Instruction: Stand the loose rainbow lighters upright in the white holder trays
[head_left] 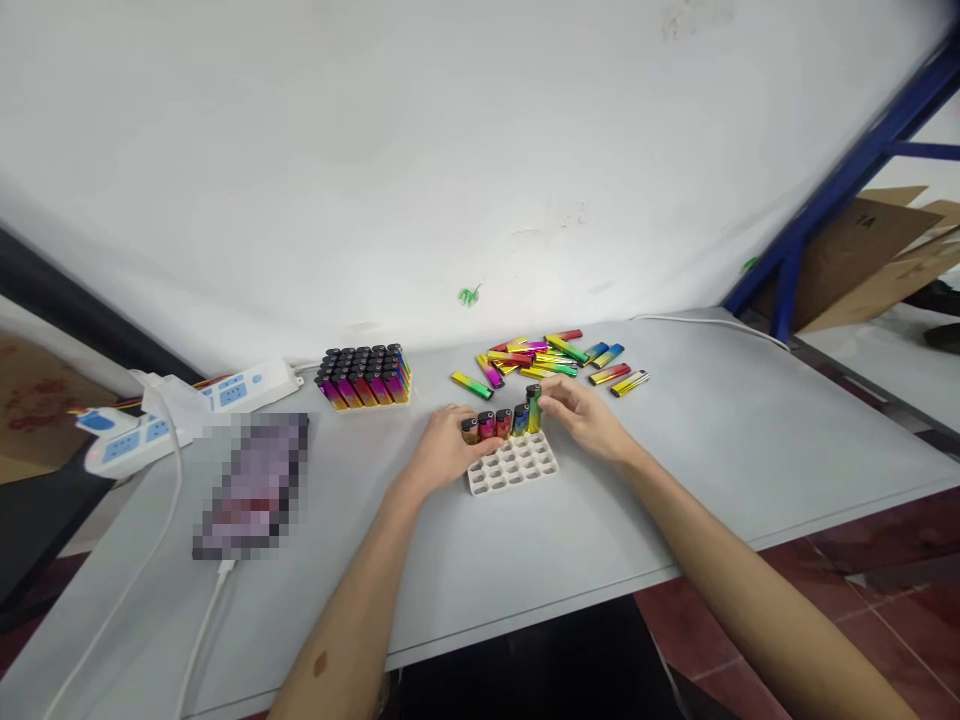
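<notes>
A white tray with rows of slots stands on the grey table, its back row filled with several upright lighters. My left hand is closed around the left end of that row, thumb across the front of the lighters. At the row's right end my right hand pinches a green and yellow lighter, which stands upright and a little higher than its neighbours. The front slots of the tray hold nothing. Behind the hands lies a loose pile of colourful lighters.
A full block of upright lighters stands at the back left. Farther left are a white power strip, a blurred phone-like object and white cables. Cardboard boxes and a blue frame are at the right.
</notes>
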